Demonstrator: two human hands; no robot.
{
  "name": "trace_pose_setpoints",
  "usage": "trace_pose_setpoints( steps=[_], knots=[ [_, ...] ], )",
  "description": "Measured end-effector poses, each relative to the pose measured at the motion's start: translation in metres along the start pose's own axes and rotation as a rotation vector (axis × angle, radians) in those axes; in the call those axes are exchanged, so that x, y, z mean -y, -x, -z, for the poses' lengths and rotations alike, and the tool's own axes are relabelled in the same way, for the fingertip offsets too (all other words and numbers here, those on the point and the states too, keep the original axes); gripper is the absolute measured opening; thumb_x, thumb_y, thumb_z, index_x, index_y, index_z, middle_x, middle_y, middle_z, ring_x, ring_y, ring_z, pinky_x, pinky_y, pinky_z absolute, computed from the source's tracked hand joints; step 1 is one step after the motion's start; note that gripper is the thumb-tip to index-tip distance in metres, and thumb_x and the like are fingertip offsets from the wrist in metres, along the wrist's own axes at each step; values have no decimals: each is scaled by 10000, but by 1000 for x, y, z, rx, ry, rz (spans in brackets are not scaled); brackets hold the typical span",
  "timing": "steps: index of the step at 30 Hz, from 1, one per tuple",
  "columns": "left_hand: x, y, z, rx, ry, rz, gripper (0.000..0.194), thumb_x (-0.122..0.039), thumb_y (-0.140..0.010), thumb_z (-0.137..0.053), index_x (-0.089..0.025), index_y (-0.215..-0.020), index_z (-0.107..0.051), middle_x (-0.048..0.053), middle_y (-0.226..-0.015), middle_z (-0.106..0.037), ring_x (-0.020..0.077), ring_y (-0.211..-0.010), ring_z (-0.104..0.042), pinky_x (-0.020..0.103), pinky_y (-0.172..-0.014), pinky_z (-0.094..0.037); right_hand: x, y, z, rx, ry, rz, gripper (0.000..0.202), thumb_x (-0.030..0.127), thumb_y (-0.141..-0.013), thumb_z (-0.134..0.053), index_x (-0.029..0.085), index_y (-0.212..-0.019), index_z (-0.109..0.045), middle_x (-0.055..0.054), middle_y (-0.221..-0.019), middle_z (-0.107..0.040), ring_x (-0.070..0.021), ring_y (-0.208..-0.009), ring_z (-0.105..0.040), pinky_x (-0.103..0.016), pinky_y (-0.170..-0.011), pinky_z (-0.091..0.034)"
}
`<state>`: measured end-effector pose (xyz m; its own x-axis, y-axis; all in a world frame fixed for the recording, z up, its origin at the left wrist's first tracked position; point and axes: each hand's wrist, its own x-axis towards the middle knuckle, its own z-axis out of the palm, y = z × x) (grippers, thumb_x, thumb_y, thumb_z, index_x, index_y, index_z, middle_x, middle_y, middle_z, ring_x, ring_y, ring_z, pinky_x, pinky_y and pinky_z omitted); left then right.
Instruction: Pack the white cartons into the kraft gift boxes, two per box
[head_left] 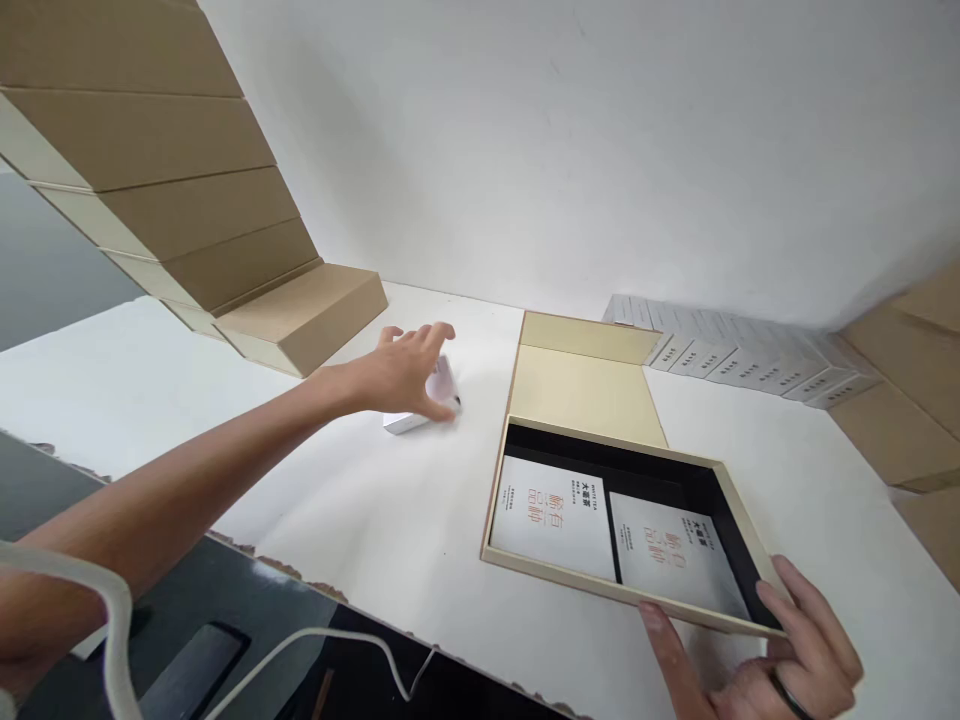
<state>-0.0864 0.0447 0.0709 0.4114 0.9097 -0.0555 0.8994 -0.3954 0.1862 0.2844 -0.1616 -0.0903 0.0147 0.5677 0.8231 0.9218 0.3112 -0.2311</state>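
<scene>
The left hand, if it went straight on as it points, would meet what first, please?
Likely the small white box under the left hand, though depth is unclear; they may touch already.

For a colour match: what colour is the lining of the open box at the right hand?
The lining is black, showing best in the head view.
</scene>
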Motion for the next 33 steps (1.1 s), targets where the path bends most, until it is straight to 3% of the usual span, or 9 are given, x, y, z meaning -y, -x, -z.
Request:
trace_pose_setpoints(
  steps=[6, 12, 15, 18, 21, 25, 27, 30, 33],
  knots=[
    [2, -6, -16, 305, -49, 20, 795, -511, -774, -660, -305, -1501, -415, 113, -1255, -652, 339, -1077, -618, 433, -913, -452, 1, -2, 2, 37, 22, -15, 537, 439, -725, -878, 177, -1082, -574, -196, -1234, -559, -424, -1220, -607, -504, -761, -579],
    [3, -6, -25, 277, -77, 46, 627, -551, -809, -622, -273, -1370, -588, 147, -1215, -632, 335, -1016, -630, 412, -834, -470, 8, -1, 2, 43, 45, -21, 774, 429, -727, -894, 156, -1319, -477, -249, -1339, -509, -451, -1341, -505, -582, -863, -569],
    [-7, -3, -7, 251, -71, 68, 629, -570, -798, -652, -271, -1350, -614, 128, -1162, -666, 333, -1036, -631, 385, -815, -469, 18, -2, 1, 44, -5, -85, 917, 416, -752, -878, 146, -1463, -366, -294, -1459, -419, -462, -1386, -457, -663, -930, -543],
    [-40, 4, 25, 95, -26, -39, 601, -622, -838, -645, -325, -1358, -604, 83, -1178, -678, 296, -1011, -638, 353, -787, -463, 32, -7, 0, 40, -82, -140, 925, 367, -788, -852, 177, -1507, -302, -296, -1519, -353, -460, -1417, -418, -730, -958, -510],
    [-103, 9, 41, 6, 61, -276, 588, -631, -867, -670, -387, -1393, -567, 49, -1301, -638, 252, -1004, -641, 317, -762, -462, 45, -16, 1, 20, -125, -185, 884, 299, -827, -817, 191, -1516, -274, -280, -1519, -340, -444, -1454, -369, -764, -1000, -465],
    [-200, 1, 21, 243, 55, -622, 640, -530, -864, -744, -258, -1408, -545, 87, -1184, -662, 247, -975, -634, 316, -722, -468, 50, -22, 8, -81, -208, -255, 872, 218, -835, -786, 239, -1532, -263, -217, -1545, -296, -379, -1434, -423, -720, -1090, -435],
    [-232, -4, 9, 321, 10, -723, 656, -551, -855, -741, -161, -1350, -559, 108, -1105, -672, 268, -989, -616, 361, -788, -479, 49, -23, 16, -106, -206, -300, 842, 223, -841, -773, 251, -1523, -279, -201, -1557, -286, -364, -1393, -472, -727, -1104, -413],
    [-238, 0, 7, 222, 131, -710, 639, -641, -845, -710, -136, -1218, -593, 104, -1094, -673, 268, -1015, -603, 370, -819, -485, 47, -27, 33, -117, -146, -308, 773, 224, -861, -749, 267, -1500, -318, -174, -1549, -314, -352, -1411, -441, -706, -1115, -400],
    [-207, 15, 12, 47, 278, -605, 514, -617, -898, -675, -189, -1175, -607, 64, -1108, -680, 241, -996, -618, 335, -751, -488, 48, -44, 52, -21, -134, -254, 649, 266, -892, -719, 238, -1443, -378, -174, -1507, -392, -330, -1413, -433, -627, -1150, -372]
  ],
)
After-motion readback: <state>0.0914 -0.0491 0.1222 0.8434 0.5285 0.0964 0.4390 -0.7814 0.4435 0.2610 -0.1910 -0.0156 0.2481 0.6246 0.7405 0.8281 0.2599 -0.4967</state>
